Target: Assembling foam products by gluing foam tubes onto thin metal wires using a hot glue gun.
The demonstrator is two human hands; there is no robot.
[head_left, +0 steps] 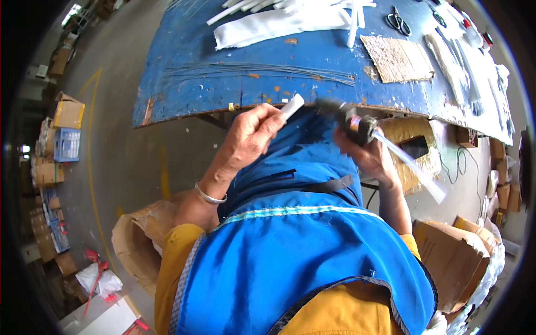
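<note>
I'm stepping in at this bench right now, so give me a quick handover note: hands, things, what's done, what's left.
Left hand: shut on a small white tube piece, held up at the edge of the blue table.
Right hand: shut on a dark glue gun with a long clear stick trailing out behind it; its nozzle points toward the white piece, not clearly touching.
On the table: white strips, thin wires, cardboard pad, scissors.
Done: can't tell how many pieces are finished.
Left: likely gluing this piece.

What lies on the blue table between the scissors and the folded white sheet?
In the head view, white strips lie between the scissors and the folded white sheet on the blue table.
</note>
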